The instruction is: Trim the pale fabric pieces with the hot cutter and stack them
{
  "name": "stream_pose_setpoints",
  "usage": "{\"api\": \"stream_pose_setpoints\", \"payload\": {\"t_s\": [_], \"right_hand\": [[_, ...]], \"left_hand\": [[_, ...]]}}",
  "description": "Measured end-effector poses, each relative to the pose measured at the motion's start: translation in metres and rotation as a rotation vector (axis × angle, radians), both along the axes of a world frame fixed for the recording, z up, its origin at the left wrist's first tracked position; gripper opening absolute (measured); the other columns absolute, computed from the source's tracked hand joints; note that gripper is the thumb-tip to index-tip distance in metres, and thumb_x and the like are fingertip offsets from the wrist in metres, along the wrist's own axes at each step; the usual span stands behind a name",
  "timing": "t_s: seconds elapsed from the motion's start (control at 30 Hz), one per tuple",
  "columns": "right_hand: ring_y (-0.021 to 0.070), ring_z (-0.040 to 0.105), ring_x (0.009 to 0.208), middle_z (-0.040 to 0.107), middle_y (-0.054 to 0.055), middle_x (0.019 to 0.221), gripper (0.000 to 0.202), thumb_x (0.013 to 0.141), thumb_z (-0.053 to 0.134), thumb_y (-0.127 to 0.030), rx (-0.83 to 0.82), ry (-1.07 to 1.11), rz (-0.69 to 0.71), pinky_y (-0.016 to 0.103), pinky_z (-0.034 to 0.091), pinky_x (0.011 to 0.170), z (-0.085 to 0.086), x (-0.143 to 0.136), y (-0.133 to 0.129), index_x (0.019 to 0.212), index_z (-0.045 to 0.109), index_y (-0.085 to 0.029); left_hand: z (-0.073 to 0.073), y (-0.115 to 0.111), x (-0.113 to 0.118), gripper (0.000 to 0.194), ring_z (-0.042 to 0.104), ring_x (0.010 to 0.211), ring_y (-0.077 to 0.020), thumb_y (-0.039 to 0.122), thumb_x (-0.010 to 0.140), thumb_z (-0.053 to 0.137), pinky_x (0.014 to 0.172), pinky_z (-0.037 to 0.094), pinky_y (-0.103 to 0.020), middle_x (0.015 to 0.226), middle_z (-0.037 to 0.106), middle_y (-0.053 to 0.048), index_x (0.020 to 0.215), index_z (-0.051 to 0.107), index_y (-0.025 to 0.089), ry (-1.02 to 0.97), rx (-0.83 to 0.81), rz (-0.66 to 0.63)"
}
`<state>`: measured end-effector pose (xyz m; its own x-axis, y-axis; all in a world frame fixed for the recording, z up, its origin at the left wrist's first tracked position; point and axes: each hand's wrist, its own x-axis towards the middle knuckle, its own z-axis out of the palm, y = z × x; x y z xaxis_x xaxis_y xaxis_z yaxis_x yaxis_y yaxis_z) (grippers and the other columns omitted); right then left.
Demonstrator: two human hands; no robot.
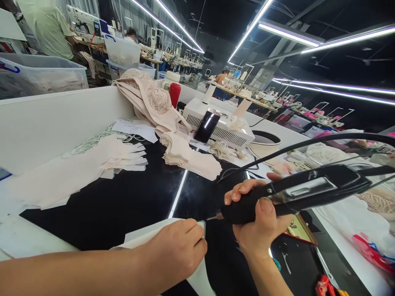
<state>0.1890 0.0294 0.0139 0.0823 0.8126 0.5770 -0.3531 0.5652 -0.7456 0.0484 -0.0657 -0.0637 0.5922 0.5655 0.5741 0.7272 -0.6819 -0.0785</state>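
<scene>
My right hand (262,230) is wrapped round a black corded handheld tool (296,191) with a metal plate on its side. The thumb rests on the casing, and a narrow tip points left toward my left hand. My left hand (175,248) is closed, its curled fingers pinching the edge of a pale fabric piece (148,232) on the black tabletop (108,222). The tool's tip is a short way to the right of that edge. Part of the fabric is hidden under my left hand and forearm.
Cream fabric stacks (185,154) and more pale cut pieces (92,164) lie beyond my hands. Beige lace bras (151,94), a phone (207,126) and a white vented box (219,121) stand behind. Red-handled scissors (324,283) are at lower right. A black cable (277,152) arcs across the right.
</scene>
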Motion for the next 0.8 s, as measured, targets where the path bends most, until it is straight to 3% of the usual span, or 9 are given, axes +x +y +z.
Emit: {"api": "stream_pose_setpoints", "payload": {"t_s": [0.2,0.53,0.8], "right_hand": [[0.0136,0.058,0.056,0.064,-0.006,0.077,0.042,0.084,0.082,-0.041,-0.003,-0.007,0.038,0.027,0.054,0.047,-0.0027,0.0010,-0.0004,0.119,0.061,-0.029],[0.0126,0.058,0.056,0.066,-0.006,0.077,0.040,0.084,0.085,-0.042,-0.059,0.076,0.127,0.024,0.054,0.046,0.0032,-0.0002,-0.0045,0.116,0.064,-0.030],[0.0121,0.056,0.056,0.064,-0.006,0.077,0.042,0.082,0.086,-0.043,-0.073,0.067,0.130,0.024,0.052,0.047,0.0002,-0.0003,-0.0055,0.115,0.065,-0.030]], "left_hand": [[0.0045,-0.0027,-0.0006,0.023,0.051,0.071,-0.0179,-0.005,0.087,0.057,0.063,0.047,-0.030,0.075,0.051,-0.001,0.079,0.063,0.015,0.001,0.007,0.011],[-0.0054,-0.0033,-0.0029,0.021,0.054,0.075,-0.0182,-0.005,0.089,0.058,0.069,0.049,-0.032,0.077,0.052,-0.001,0.081,0.064,0.013,0.045,0.022,-0.008],[0.0002,-0.0029,-0.0082,0.023,0.055,0.078,-0.0187,-0.007,0.087,0.057,0.069,0.048,-0.032,0.080,0.054,-0.002,0.082,0.063,0.014,0.113,0.004,-0.026]]}}
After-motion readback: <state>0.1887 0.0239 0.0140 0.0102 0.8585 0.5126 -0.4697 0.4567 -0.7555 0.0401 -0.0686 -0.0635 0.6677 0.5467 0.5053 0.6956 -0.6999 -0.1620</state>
